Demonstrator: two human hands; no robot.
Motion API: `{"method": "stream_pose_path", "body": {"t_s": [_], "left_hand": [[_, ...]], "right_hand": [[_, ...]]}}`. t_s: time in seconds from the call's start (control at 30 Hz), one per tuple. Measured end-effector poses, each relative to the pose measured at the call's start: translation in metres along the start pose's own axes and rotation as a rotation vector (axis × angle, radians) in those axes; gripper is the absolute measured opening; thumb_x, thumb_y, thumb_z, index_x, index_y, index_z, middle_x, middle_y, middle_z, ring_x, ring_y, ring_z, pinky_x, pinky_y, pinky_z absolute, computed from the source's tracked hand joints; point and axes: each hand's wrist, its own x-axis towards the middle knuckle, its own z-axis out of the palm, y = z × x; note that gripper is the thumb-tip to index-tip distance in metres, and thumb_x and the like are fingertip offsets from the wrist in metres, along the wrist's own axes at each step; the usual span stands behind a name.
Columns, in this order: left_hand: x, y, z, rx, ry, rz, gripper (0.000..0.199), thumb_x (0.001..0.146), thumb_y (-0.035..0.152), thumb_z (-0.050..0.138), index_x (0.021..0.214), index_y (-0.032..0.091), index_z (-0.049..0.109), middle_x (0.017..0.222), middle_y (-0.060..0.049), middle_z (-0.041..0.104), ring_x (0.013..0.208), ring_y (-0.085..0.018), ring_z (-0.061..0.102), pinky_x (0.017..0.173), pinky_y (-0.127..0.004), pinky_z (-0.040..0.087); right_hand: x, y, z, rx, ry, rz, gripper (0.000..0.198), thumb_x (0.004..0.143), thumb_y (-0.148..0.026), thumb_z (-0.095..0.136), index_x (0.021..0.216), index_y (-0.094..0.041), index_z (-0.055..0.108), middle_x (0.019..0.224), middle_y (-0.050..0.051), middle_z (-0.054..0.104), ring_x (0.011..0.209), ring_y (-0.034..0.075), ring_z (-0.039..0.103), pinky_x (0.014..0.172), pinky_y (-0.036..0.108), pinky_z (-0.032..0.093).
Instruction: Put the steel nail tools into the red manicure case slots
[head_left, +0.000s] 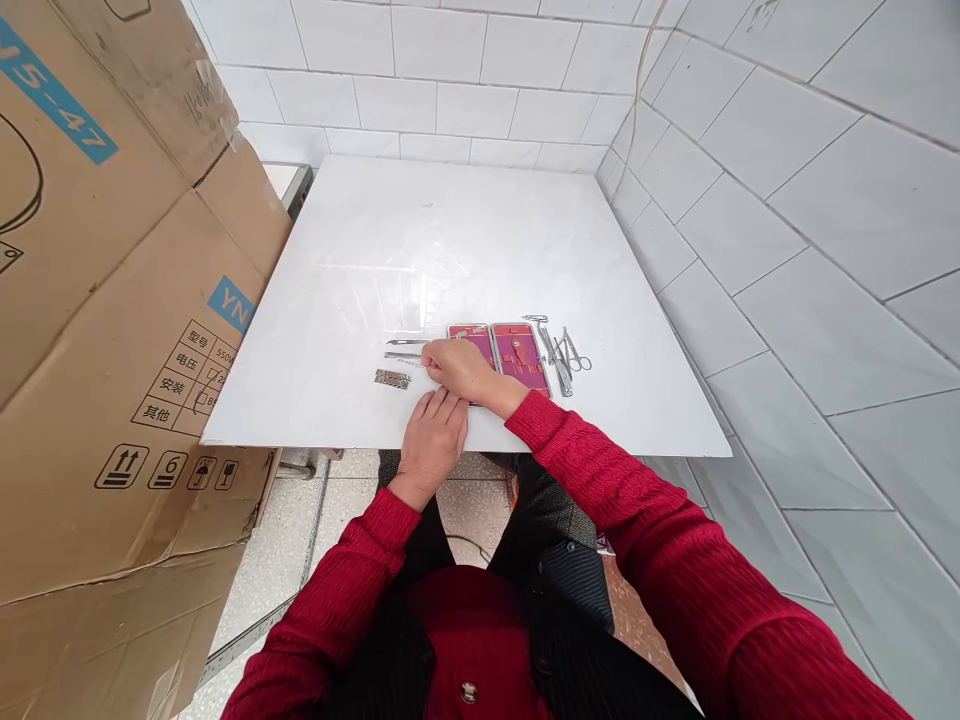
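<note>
A flat manicure case (521, 358) lies spread out on the white table, its inside red and purple. My right hand (456, 366) crosses over the left half of the case, its fingers curled in at the left side; what they grip, if anything, is hidden. Slim metal tools (405, 355) lie beside those fingertips, and one may reach under them. My left hand (435, 432) rests with fingers stretched out at the near left edge of the case, just below my right hand. A nail clipper (392, 378) sits to the left of both hands.
Right of the case lie several metal tools (556, 362), with small scissors (577, 355) among them. The white table (480, 240) meets tiled walls at the back and right. Large cardboard boxes (112, 330) stand close on the left.
</note>
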Motion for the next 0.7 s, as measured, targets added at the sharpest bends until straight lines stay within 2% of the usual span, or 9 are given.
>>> {"method": "stream_pose_path", "body": {"t_s": [0.1,0.27,0.53,0.7], "left_hand": [[0.0,0.0,0.0,-0.025,-0.031,-0.016,0.03,0.101,0.014,0.048,0.123,0.011,0.068,0.124,-0.014,0.073,0.123,-0.028,0.065,0.107,-0.046,0.049],[-0.001,0.0,0.001,-0.055,-0.07,-0.033,0.031,0.101,0.015,0.049,0.126,0.013,0.067,0.129,-0.014,0.071,0.128,-0.028,0.062,0.109,-0.046,0.048],[-0.002,0.0,0.001,-0.042,-0.054,-0.034,0.03,0.102,0.015,0.048,0.125,0.013,0.067,0.126,-0.013,0.072,0.125,-0.027,0.064,0.108,-0.046,0.049],[-0.002,0.001,0.001,-0.027,-0.043,-0.027,0.028,0.102,0.016,0.048,0.121,0.013,0.068,0.125,-0.012,0.073,0.123,-0.027,0.065,0.108,-0.045,0.049]], "right_hand": [[0.0,0.001,-0.002,-0.09,-0.01,-0.031,0.021,0.095,-0.009,0.05,0.095,-0.015,0.071,0.098,0.008,0.071,0.079,0.018,0.056,0.062,0.031,0.022],[0.006,-0.003,-0.003,-0.153,-0.004,-0.023,0.027,0.101,-0.016,0.046,0.091,-0.015,0.071,0.096,0.008,0.069,0.076,0.017,0.056,0.062,0.031,0.024],[0.021,-0.015,-0.007,-0.34,-0.09,-0.056,0.026,0.098,-0.009,0.046,0.095,-0.012,0.072,0.1,0.013,0.071,0.087,0.023,0.066,0.064,0.031,0.035],[0.026,-0.026,-0.013,-0.409,-0.123,-0.149,0.025,0.097,-0.005,0.045,0.101,-0.008,0.07,0.105,0.021,0.071,0.098,0.028,0.07,0.071,0.033,0.044]]}}
